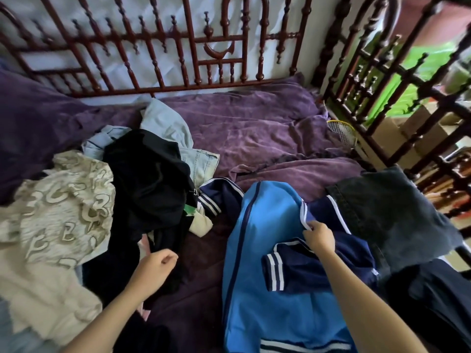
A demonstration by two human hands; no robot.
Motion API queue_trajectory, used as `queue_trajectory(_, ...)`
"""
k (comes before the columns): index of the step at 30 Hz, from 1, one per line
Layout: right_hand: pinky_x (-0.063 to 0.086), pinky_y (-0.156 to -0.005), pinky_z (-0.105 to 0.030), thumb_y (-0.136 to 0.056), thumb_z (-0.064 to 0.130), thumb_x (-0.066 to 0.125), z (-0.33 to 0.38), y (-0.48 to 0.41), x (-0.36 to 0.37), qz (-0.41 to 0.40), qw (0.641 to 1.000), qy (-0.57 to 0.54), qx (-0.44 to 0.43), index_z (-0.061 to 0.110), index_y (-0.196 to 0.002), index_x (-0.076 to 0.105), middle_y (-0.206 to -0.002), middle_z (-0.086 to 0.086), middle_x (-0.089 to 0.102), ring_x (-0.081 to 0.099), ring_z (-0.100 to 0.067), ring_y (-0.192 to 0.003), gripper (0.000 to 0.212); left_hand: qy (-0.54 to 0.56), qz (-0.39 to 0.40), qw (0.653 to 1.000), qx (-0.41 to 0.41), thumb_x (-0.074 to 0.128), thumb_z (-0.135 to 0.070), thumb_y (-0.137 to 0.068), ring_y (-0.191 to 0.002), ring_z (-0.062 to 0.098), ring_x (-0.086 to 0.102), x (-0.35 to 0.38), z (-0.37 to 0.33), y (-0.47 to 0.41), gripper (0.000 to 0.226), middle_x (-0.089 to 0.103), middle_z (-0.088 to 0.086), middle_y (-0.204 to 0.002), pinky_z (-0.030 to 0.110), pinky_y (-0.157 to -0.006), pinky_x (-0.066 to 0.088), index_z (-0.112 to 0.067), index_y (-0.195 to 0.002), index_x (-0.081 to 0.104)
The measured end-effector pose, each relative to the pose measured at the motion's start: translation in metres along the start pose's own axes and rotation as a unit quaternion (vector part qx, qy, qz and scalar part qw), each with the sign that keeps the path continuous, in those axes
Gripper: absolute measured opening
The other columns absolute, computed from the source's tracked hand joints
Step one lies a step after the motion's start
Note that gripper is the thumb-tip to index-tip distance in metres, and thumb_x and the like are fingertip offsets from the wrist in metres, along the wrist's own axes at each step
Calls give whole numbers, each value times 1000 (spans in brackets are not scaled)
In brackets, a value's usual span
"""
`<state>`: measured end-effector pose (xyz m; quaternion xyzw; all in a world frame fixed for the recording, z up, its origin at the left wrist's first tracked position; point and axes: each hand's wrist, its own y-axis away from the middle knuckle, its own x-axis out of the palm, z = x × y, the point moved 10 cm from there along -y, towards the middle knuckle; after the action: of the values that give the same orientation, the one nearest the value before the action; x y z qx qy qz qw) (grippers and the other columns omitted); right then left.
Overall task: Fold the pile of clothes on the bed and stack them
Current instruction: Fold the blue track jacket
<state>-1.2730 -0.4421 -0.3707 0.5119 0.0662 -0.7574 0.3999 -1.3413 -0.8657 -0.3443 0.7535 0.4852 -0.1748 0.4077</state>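
- Two bare forearms reach in from the bottom edge over a purple bedspread (254, 133).
- Light blue track jacket (262, 250) with navy sleeves and white stripes lies spread on the bedspread, right of centre, directly below the camera; a navy striped cuff (274, 272) is folded across its front.
- Right hand (319, 238) pinches the white-striped seam at the jacket's shoulder between thumb and fingers.
- Left hand (154, 270) hovers loosely curled, holding nothing, just above the near edge of a black garment (150, 184).
- That black garment tops the unfolded pile on the left, with a cream patterned cloth (61, 210) beside it and pale denim jeans (178, 138) behind it.
- Folded dark denim jeans (390, 212) sit just right of the jacket, touching its navy sleeve.
- Behind the bed stands a dark red turned-wood headboard (178, 47); a similar rail (397, 85) runs along the right side.
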Motion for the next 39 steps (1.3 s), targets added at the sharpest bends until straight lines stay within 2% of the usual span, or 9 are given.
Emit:
queue_trajectory(4,31,-59,-28,-80,10,52,18,55,7,118,974,41,-187,-2,-67,63,-52,0,46,48,-8,-55,21,-11,25,999,36,53,-17,-93,-90,15,60,20,-28,1,22,62,-9,-79,27,-83,43,-30,-76,59)
queue_trajectory(9,33,-43,-7,-78,-8,40,-85,160,24,435,849,277,-111,2,-107,68,-56,17,66,47,7,-36,42,-35,63,992,106,53,-21,-93,-92,12,60,55,-76,4,15,67,-4,-94,25,-81,43,-27,-85,63)
queue_trajectory(11,38,-55,-18,-82,-1,42,-126,168,9,412,825,379,-81,5,-103,67,-94,-2,71,60,-1,-67,33,-43,72,988,126,52,-20,-93,-92,13,59,64,-88,8,15,66,-2,-94,24,-80,42,-20,-92,67)
queue_trajectory(15,38,-73,-28,-82,20,52,-160,147,-11,275,889,366,17,21,-86,53,-93,5,54,56,-21,-106,5,-56,89,985,137,52,-20,-94,-93,13,59,73,-87,17,17,64,-4,-90,25,-82,43,-29,-81,59)
queue_trajectory(23,41,-95,-37,-90,35,54,-68,89,12,84,975,201,-40,16,-142,31,-138,-9,40,41,-28,-127,60,-55,57,989,122,53,-18,-93,-82,9,56,49,-62,28,15,59,-15,-78,17,-66,40,-27,-83,59)
queue_trajectory(27,44,-87,-35,-88,17,52,-62,75,27,89,988,128,18,13,-133,42,-127,-12,52,52,-31,-116,46,-44,28,995,86,53,-18,-93,-84,13,59,23,-40,29,26,59,-14,-75,27,-80,43,-35,-73,55)
queue_trajectory(30,46,-66,-31,-78,5,58,-43,66,8,52,998,-28,32,8,-81,61,-79,-12,65,63,-32,-84,6,-32,11,997,65,52,-19,-93,-88,14,62,9,-27,30,24,62,-11,-75,32,-97,40,-33,-75,57)
queue_trajectory(32,43,-58,-31,-75,6,70,-8,58,-30,19,992,-128,0,6,-61,57,-54,-5,53,55,-26,-63,19,-25,-5,997,67,53,-21,-93,-88,11,61,1,-27,29,23,63,-13,-75,36,-106,33,-33,-75,58)
queue_trajectory(39,48,-78,-25,-77,3,71,168,120,-191,148,950,-171,-216,12,-76,68,-77,-3,65,58,-15,-73,9,54,-26,990,127,56,-15,-91,-84,20,62,-18,-79,24,16,64,-3,-79,28,-75,44,-18,-78,65)
